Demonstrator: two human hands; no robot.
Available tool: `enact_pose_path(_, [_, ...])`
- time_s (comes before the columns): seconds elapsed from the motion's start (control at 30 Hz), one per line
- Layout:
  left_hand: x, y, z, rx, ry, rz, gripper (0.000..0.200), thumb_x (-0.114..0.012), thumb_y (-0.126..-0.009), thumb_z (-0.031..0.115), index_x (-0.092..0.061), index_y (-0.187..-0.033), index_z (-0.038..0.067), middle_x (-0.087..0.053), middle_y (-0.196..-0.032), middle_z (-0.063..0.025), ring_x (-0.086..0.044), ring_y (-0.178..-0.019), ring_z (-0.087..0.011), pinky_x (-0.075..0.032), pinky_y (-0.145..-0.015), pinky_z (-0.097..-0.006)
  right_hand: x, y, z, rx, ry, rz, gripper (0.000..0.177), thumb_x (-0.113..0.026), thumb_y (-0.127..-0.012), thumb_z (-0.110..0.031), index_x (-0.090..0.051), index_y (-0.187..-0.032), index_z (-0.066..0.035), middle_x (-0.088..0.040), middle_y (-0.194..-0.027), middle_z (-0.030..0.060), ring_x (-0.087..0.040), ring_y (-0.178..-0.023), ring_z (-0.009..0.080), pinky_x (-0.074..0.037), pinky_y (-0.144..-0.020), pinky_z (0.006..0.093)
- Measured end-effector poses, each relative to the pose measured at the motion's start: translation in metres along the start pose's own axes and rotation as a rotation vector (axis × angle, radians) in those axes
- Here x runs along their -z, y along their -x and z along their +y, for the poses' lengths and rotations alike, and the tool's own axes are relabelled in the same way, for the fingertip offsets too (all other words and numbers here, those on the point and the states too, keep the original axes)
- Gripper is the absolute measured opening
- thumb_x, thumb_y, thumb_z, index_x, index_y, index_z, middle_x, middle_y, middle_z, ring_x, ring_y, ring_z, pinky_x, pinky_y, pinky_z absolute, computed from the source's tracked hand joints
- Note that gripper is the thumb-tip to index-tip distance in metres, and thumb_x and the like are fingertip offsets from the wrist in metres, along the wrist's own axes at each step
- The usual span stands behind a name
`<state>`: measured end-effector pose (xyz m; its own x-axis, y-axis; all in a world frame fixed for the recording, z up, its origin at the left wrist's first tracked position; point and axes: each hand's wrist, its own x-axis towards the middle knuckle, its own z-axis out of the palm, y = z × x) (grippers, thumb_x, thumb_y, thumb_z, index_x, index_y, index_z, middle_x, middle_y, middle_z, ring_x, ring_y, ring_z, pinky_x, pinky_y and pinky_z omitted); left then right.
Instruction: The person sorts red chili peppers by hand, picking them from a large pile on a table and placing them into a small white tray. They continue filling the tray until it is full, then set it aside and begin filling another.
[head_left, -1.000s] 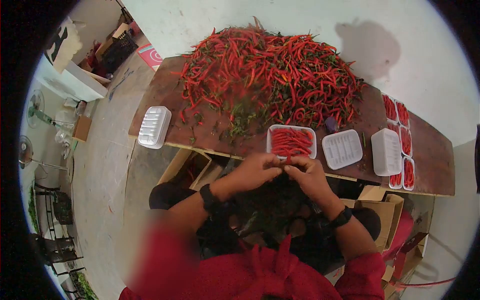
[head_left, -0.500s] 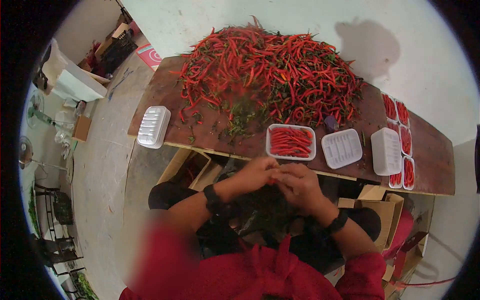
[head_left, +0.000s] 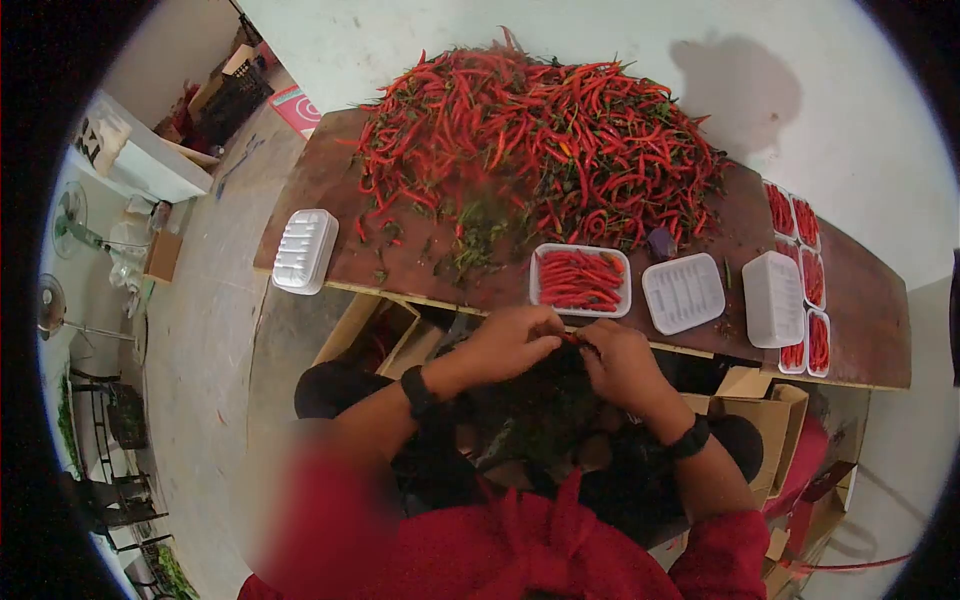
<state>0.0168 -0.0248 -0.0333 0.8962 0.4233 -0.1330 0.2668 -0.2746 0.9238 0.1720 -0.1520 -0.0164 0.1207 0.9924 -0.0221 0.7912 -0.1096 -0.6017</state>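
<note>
Just in front of the table edge, my left hand (head_left: 512, 346) and my right hand (head_left: 622, 366) face each other with fingers curled. Between their fingertips shows a small piece of a red chili pepper (head_left: 570, 338); most of it is hidden by the fingers. Both hands appear to pinch it. Right behind them on the table is a white tray (head_left: 536, 300) filled with red chilies (head_left: 578, 280) laid side by side. Farther back rises a large heap of red chilies (head_left: 610, 130) with green stems. Loose green stems and leaves (head_left: 480, 235) lie before the heap.
A white ribbed tray (head_left: 684, 294) lies right of the filled one, beside a stack of white trays (head_left: 772, 300). Several filled chili trays (head_left: 812, 278) line the right side. More upturned trays (head_left: 305, 252) sit at the left edge. Cardboard boxes (head_left: 785, 430) stand below the table.
My hands have moved apart: the right one shifted right, the left one slightly left. The fingertips, overlapping before, now have a gap with the red piece showing. The trays and heap stay put.
</note>
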Motion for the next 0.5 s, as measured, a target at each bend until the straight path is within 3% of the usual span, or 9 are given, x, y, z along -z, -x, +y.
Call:
enact_pose_path(0.1, [0.000, -0.001, -0.003, -0.019, -0.049, 0.044, 0.015, -0.061, -0.081, 0.013, -0.061, -0.093, 0.003, -0.062, -0.085, -0.0067, -0.057, -0.080, -0.0121, -0.046, -0.072, -0.0291, -0.002, 0.001, 0.000, 0.067, -0.079, 0.079, 0.020, -0.055, -0.081, -0.011, -0.063, -0.098, -0.006, -0.062, -0.091, 0.0192, -0.060, -0.083, 0.0386, -0.048, -0.072, 0.0462])
enact_pose_path(0.3, [-0.001, -0.001, -0.004, -0.073, -0.046, 0.129, 0.014, -0.062, -0.079, 0.012, -0.063, -0.090, 0.003, -0.062, -0.084, -0.0078, -0.058, -0.080, -0.0153, -0.046, -0.073, -0.0298, 0.003, -0.002, -0.008, -0.046, -0.188, 0.085, 0.020, -0.059, -0.078, -0.011, -0.063, -0.097, -0.006, -0.062, -0.089, 0.0169, -0.060, -0.085, 0.0364, -0.047, -0.074, 0.0448])
enact_pose_path(0.37, [0.000, -0.003, -0.004, -0.085, -0.026, 0.134, 0.015, -0.062, -0.079, 0.012, -0.063, -0.090, 0.002, -0.062, -0.084, -0.0081, -0.058, -0.081, -0.0163, -0.046, -0.073, -0.0303, 0.005, -0.003, -0.009, 0.001, -0.071, 0.178, 0.017, -0.064, -0.074, -0.004, -0.061, -0.091, -0.003, -0.063, -0.083, 0.0150, -0.061, -0.078, 0.0332, -0.048, -0.071, 0.0395])
enact_pose_path(0.5, [-0.001, -0.005, -0.001, -0.132, -0.087, 0.166, 0.016, -0.062, -0.080, 0.014, -0.063, -0.090, 0.002, -0.061, -0.085, -0.0083, -0.059, -0.082, -0.0175, -0.046, -0.073, -0.0311, 0.008, -0.006, 0.000, 0.068, 0.034, 0.234, 0.013, -0.063, -0.074, -0.003, -0.060, -0.087, -0.003, -0.061, -0.084, 0.0137, -0.059, -0.078, 0.0328, -0.047, -0.070, 0.0395])
